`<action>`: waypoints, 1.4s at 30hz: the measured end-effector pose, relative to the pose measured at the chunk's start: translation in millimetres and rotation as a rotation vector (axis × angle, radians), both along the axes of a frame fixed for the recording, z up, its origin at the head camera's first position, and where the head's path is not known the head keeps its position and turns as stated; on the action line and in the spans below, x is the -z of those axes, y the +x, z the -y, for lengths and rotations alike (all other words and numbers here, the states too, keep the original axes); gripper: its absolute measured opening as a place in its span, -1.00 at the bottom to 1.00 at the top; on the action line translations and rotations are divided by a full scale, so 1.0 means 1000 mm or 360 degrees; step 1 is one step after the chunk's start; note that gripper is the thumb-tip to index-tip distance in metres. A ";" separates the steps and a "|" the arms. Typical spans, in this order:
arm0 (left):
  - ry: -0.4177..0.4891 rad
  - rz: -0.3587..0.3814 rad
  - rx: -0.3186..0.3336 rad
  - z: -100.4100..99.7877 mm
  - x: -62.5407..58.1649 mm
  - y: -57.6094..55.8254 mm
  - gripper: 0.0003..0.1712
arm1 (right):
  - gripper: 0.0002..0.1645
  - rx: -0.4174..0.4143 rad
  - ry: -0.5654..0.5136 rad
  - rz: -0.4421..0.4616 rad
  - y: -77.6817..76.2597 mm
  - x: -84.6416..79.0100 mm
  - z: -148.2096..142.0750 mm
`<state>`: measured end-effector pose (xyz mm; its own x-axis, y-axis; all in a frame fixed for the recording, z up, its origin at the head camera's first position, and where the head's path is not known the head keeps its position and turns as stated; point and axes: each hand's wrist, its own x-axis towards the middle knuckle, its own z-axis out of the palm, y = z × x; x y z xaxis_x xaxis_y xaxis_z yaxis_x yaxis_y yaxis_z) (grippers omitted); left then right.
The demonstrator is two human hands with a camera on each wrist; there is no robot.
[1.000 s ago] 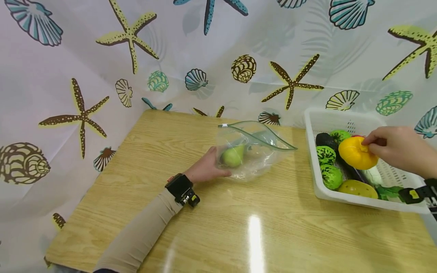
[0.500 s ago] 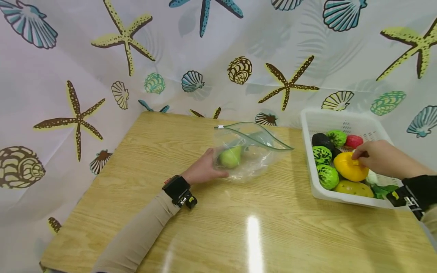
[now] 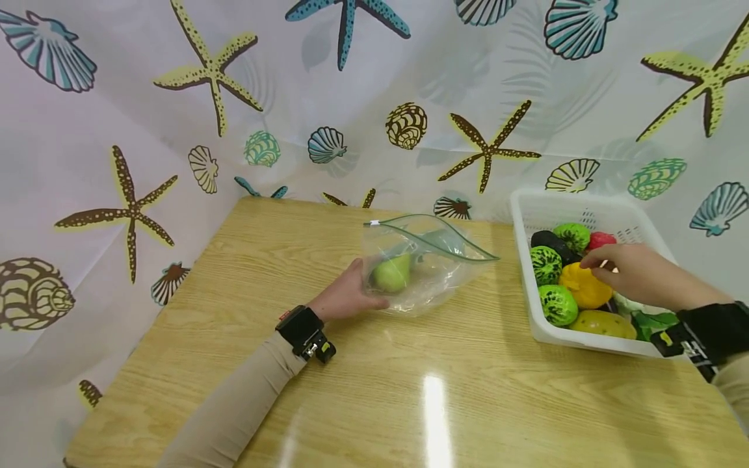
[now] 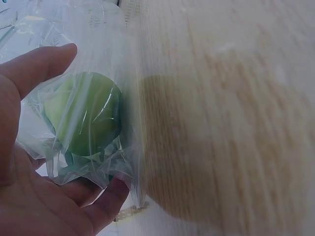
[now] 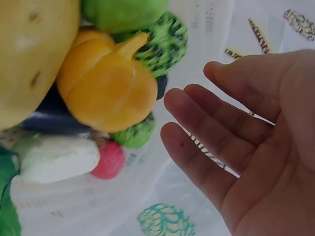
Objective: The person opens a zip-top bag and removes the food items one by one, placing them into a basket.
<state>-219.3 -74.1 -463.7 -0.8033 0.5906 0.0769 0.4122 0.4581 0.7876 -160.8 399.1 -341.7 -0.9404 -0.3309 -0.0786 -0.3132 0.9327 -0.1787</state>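
Note:
A clear zip-top bag with a green slider seal stands on the table, its mouth parted. Inside it is a green pear, also seen through the plastic in the left wrist view. My left hand holds the bag from its left side, thumb and fingers curved around it. My right hand hovers over the white basket, fingers apart and holding nothing. Just beside its fingertips lies a yellow pumpkin; the right wrist view shows a gap between the hand and the pumpkin.
Around the pumpkin in the basket are green mottled round vegetables, a yellow-brown oval one, a red one, a white one and a dark eggplant-like one. A shell-printed curtain borders the wooden table.
My right hand has moved left and lowered the yellow pumpkin into the basket, then let it go. The left hand stays on the bag.

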 end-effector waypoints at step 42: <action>0.0050 0.0034 0.0016 0.003 0.000 0.002 0.07 | -0.69 -0.0797 -0.0184 0.0255 -0.054 0.008 0.217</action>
<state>-216.8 -76.7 -464.0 -0.7990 0.5962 0.0787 0.3997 0.4287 0.8102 -214.4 182.1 -349.8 -0.6447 -0.7506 -0.1444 -0.6750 0.6477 -0.3534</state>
